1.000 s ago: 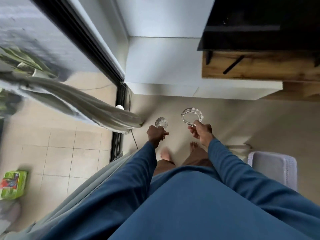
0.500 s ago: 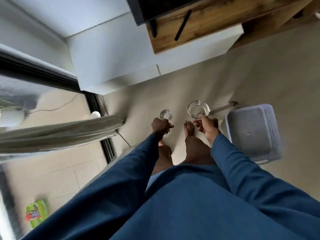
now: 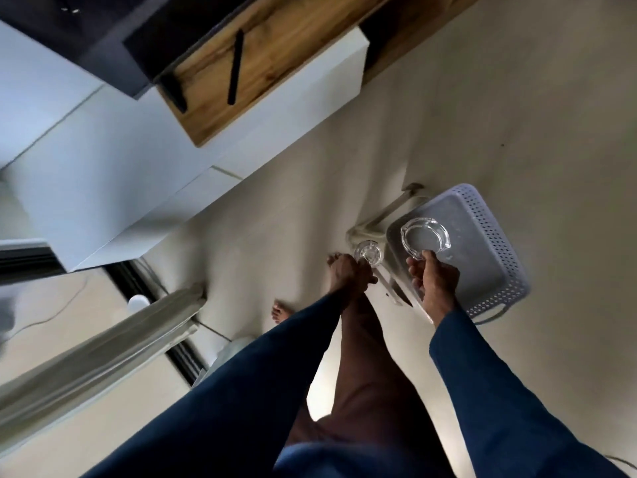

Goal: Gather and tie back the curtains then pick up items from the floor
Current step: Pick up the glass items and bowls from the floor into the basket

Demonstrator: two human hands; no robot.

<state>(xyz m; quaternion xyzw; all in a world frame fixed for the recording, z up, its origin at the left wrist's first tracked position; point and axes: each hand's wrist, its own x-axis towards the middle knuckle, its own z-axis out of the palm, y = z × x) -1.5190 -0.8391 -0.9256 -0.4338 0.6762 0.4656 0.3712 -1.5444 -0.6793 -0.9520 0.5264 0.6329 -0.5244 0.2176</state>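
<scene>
My right hand [image 3: 433, 278] grips a large round clear glass dish [image 3: 426, 238] by its rim and holds it above the pale perforated plastic basket [image 3: 496, 243] on the floor. In my left hand [image 3: 348, 274] is a small clear glass [image 3: 368, 252], held just left of the basket's near corner. The gathered grey curtain [image 3: 103, 350] runs as a tight bundle across the lower left, beside the dark door frame. Both my sleeves are dark blue.
A white cabinet [image 3: 144, 174] with a wooden panel and black handle [image 3: 235, 67] stands ahead on the left. A pale stand leg [image 3: 386, 212] lies by the basket. My bare foot [image 3: 281, 310] is on the beige floor. A white round object [image 3: 138, 301] sits by the glass door.
I have turned right and stepped toward the basket. Both hands, still holding the glass items, moved right; the dish is now over the basket instead of over bare floor.
</scene>
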